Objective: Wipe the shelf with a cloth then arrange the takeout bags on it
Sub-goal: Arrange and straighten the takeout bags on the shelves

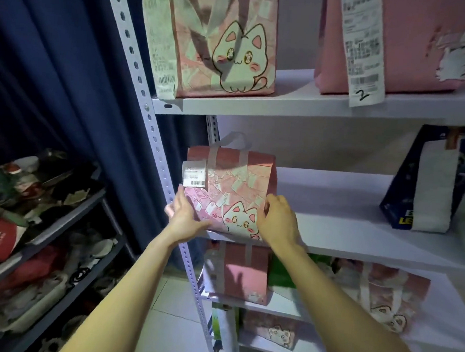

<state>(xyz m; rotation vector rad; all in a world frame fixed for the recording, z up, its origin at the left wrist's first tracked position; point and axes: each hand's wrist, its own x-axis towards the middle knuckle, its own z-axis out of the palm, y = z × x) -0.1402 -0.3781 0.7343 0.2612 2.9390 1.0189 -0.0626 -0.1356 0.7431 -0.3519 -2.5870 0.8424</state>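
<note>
Head view: starting at the left, the perforated upright post (157,144) is standing just beside our left hand (183,215). Its grip is lying wide, fingers straight and pressing flat against the lower left side of the pink cat bag (233,186). The bag is sitting upright, handle up, at the left end of the middle shelf (346,207), right at the front lip. We cannot tell whether its base is resting fully on the board. Our right hand (279,219) is holding the bag's right edge, the grip curling narrowly round it. Further right, the shelf is running on toward a dark blue bag (426,185) leaning near the far end.

We are judging this to be the placing step. To do it well, we should be pushing low and evenly with both hands, since the soft sides are likely to buckle. The base needs sliding back off the lip, with the label facing out. Our left knuckles should be staying off the post. The right grip should let go only once the bag is standing alone.
</note>
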